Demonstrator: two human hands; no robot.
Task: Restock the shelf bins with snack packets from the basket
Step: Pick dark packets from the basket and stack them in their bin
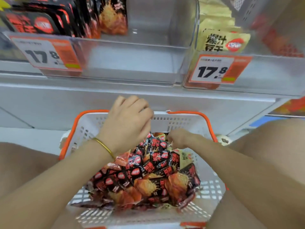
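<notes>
My left hand [128, 123] clutched black snack packets [153, 162] at the far end of the basket [181, 123]. My right hand [179, 138] lay among them, and I couldn't tell its grip.

White basket [181, 123] with orange rim, heaped with black-red snack packets [148, 176], jumbled. Above it, clear shelf bin [132, 63] has black packets [66, 19] upright at left; right bin [272, 71] holds yellow packets [219, 38].

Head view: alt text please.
Two hands reach into a white basket with an orange rim, heaped with black-and-red snack packets: left hand curled above the far end, right hand lower, dug into them. Above, a clear bin holds a few matching packets and much bare space; the next bin holds yellow packets.
</notes>
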